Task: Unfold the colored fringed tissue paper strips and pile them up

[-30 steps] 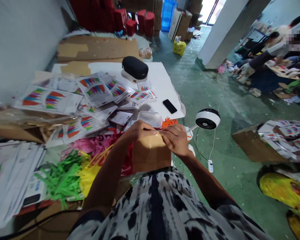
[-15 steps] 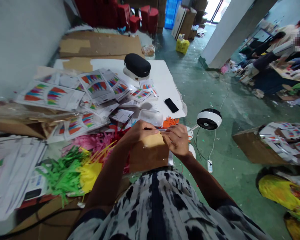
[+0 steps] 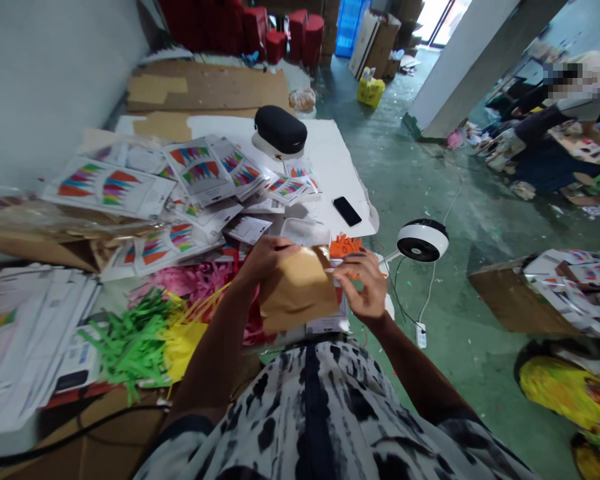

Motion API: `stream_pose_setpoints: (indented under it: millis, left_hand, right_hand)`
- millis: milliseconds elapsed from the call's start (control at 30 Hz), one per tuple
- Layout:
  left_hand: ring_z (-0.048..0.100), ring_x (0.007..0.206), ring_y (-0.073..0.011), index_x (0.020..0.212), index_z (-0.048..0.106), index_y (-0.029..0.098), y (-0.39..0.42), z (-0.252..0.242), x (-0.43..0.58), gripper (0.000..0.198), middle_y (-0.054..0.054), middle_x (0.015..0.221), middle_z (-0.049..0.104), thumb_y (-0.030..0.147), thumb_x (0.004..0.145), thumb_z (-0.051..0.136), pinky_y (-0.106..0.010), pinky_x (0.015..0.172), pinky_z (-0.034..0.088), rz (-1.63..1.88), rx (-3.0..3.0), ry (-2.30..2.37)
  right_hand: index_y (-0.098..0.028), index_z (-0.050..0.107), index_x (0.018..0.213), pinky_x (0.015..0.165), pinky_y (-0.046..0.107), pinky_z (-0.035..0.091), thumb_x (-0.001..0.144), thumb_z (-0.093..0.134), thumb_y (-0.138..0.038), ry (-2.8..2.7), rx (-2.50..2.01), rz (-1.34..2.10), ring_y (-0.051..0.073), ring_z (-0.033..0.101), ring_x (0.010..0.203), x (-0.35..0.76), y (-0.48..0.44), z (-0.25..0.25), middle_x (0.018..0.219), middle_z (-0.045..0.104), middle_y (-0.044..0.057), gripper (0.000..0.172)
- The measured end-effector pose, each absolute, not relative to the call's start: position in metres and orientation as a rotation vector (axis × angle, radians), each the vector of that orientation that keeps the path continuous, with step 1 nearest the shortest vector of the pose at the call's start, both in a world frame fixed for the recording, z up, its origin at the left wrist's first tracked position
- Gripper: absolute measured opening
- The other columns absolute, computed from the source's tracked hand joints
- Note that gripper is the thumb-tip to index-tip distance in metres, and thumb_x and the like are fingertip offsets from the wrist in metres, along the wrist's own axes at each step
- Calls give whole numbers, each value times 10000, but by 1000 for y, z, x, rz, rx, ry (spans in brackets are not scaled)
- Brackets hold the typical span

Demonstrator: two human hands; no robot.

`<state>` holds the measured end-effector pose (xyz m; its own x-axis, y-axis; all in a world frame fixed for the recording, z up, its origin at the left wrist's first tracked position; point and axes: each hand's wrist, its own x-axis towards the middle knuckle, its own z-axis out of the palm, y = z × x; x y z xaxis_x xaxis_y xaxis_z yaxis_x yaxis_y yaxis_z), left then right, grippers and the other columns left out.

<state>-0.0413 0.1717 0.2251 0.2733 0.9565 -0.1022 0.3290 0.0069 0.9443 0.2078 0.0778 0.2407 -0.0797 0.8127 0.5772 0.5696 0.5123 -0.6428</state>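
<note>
Our left hand (image 3: 267,261) is closed on the top of a kraft paper envelope (image 3: 297,291), holding it up clear of the paper shreds below — our right hand (image 3: 365,283), half curled, pinches at its right edge, though we cannot tell whether it grips anything. Orange paper shreds (image 3: 344,247) lie just beyond.

The left hand (image 3: 263,261) grips a kraft envelope (image 3: 299,289), right hand (image 3: 364,283) just beside.

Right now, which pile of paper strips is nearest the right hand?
The orange strips, just past the right hand; the pink pile, yellow pile and green pile lie farther left.
</note>
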Motion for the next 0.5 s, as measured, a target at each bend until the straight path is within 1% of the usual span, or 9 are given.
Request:
stream_pose_setpoints:
  millis: [100, 200, 233, 267, 333, 367, 433, 467, 500]
  left_hand:
    - [666, 840, -253, 858, 823, 210, 185, 186, -87, 355, -28, 780, 759, 524, 831, 659, -294, 701, 453, 767, 1636, 1649]
    - [668, 945, -331, 928, 827, 215, 187, 152, -132, 329, -110, 878, 768, 493, 837, 676, -387, 828, 471, 573, 1760, 1981]
    - [651, 1029, -361, 959, 821, 215, 186, 143, -141, 315, -138, 969, 764, 472, 837, 685, -434, 896, 462, 552, 1826, 2041]
    - [608, 1144, -384, 1024, 807, 215, 184, 135, -145, 318, -160, 1104, 743, 446, 852, 674, -480, 966, 439, 599, 1879, 2110]
    - [515, 1291, -401, 1122, 770, 211, 179, 121, -135, 323, -180, 1287, 669, 397, 904, 623, -543, 1054, 384, 697, 1968, 2139]
    - [505, 1303, -397, 1132, 757, 204, 176, 114, -122, 313, -184, 1300, 652, 376, 931, 590, -551, 1069, 374, 722, 1992, 2097]
    - [581, 1192, -364, 1057, 746, 188, 169, 96, -82, 280, -187, 1156, 683, 346, 976, 530, -512, 1044, 413, 741, 1953, 1931]
    - [624, 1111, -331, 1081, 731, 201, 165, 86, -57, 266, -164, 1107, 697, 359, 981, 542, -473, 1012, 448, 727, 1911, 1793]
    - [657, 1032, -298, 1153, 702, 211, 160, 76, -33, 275, -139, 1092, 709, 380, 967, 590, -436, 970, 481, 680, 1842, 1653]
  right_hand:
    - [-281, 748, 955, 1044, 490, 489, 940, 710, -447, -1430, -1259, 598, 263, 665, 1032, 219, 82, 233, 1012, 730, 52, 171]
    - [-253, 748, 930, 936, 404, 519, 847, 780, -538, -1125, -1342, 912, 228, 663, 944, 240, 92, 197, 979, 735, 38, 298]
    - [-244, 745, 887, 905, 381, 520, 804, 802, -568, -1044, -1369, 1002, 215, 659, 909, 247, 95, 180, 946, 735, 30, 339]
    - [-239, 744, 855, 865, 362, 521, 749, 825, -597, -972, -1399, 1098, 202, 653, 859, 254, 97, 161, 904, 731, 20, 382]
    - [-232, 745, 834, 797, 342, 514, 659, 841, -655, -881, -1505, 1248, 190, 643, 797, 264, 100, 124, 843, 720, 14, 467]
    - [-228, 742, 820, 780, 338, 510, 623, 839, -682, -877, -1560, 1265, 191, 642, 790, 266, 101, 107, 832, 719, 17, 505]
    - [-219, 731, 778, 775, 338, 502, 571, 822, -731, -908, -1622, 1242, 198, 644, 813, 268, 103, 79, 835, 722, 31, 559]
    - [-216, 726, 761, 779, 339, 499, 564, 809, -748, -941, -1628, 1228, 201, 644, 830, 267, 105, 69, 838, 723, 37, 574]
    - [-213, 723, 745, 783, 341, 497, 564, 796, -762, -973, -1623, 1219, 205, 645, 841, 266, 106, 62, 834, 722, 40, 583]
